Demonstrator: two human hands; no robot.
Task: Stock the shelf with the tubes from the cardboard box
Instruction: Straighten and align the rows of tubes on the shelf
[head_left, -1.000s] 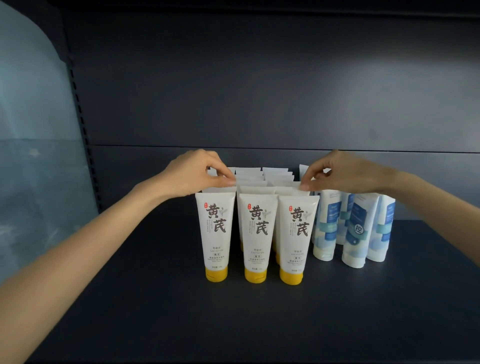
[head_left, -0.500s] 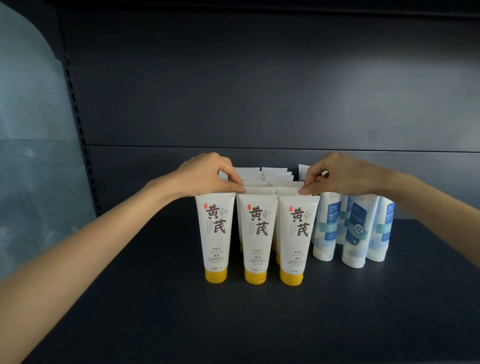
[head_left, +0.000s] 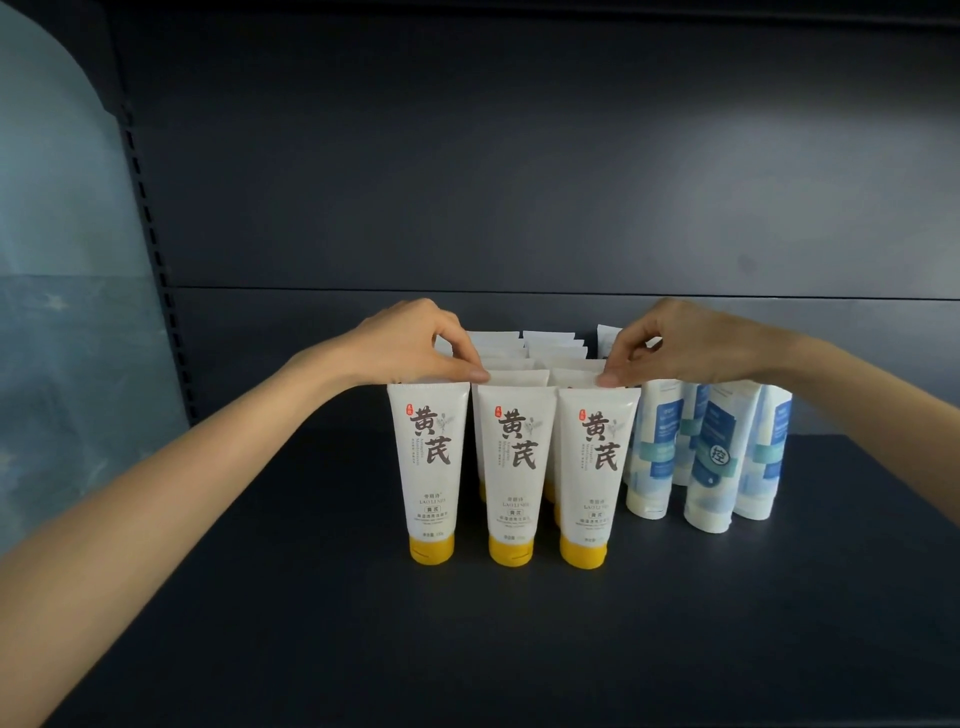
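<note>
White tubes with yellow caps (head_left: 513, 467) stand cap-down in three columns, several rows deep, on the dark shelf (head_left: 519, 649). My left hand (head_left: 415, 343) rests over the left column, thumb and fingers pinched on the crimped top of a tube just behind the front left tube (head_left: 428, 467). On the other side, my right hand (head_left: 680, 343) pinches the top edge of a tube in the right column, at the front right tube (head_left: 597, 467). The cardboard box is out of view.
Several white and blue tubes (head_left: 714, 457) stand right of the yellow-capped group, under my right wrist. The dark back panel (head_left: 519, 182) closes the shelf behind. A slotted upright (head_left: 150, 249) and a pale wall lie at the left.
My left hand has slid slightly right and toward the front row along the tube tops. The right hand has barely moved. The tubes stand as before.
</note>
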